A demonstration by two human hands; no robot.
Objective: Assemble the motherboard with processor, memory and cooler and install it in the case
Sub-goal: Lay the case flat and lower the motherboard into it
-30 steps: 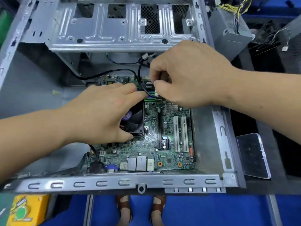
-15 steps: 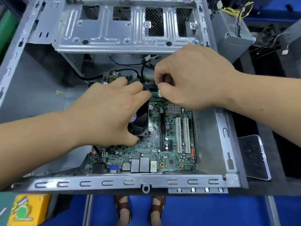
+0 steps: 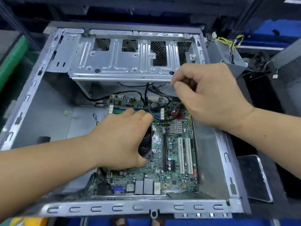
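Note:
A green motherboard (image 3: pixel 175 162) lies inside the open metal case (image 3: pixel 135 207). My left hand (image 3: pixel 120 141) rests on the black cooler fan (image 3: pixel 145 149), covering most of it, fingers reaching toward the memory slots (image 3: pixel 120 110). My right hand (image 3: pixel 206 95) hovers above the board's far right corner with fingers curled, thumb and forefinger pinched near thin black cables (image 3: pixel 154 95) that loop over the board's far edge. Whether a cable lies in that pinch is hidden.
The case's drive cage (image 3: pixel 130 62) spans the far side. A power supply with yellow wires (image 3: pixel 228 44) sits at the far right. A phone-like slab (image 3: pixel 254 176) lies right of the case. A green object (image 3: pixel 11 61) is at the left.
My right hand has lifted up and away from the board toward the drive cage. The left hand stays on the cooler. The camera has pulled back and tilted up.

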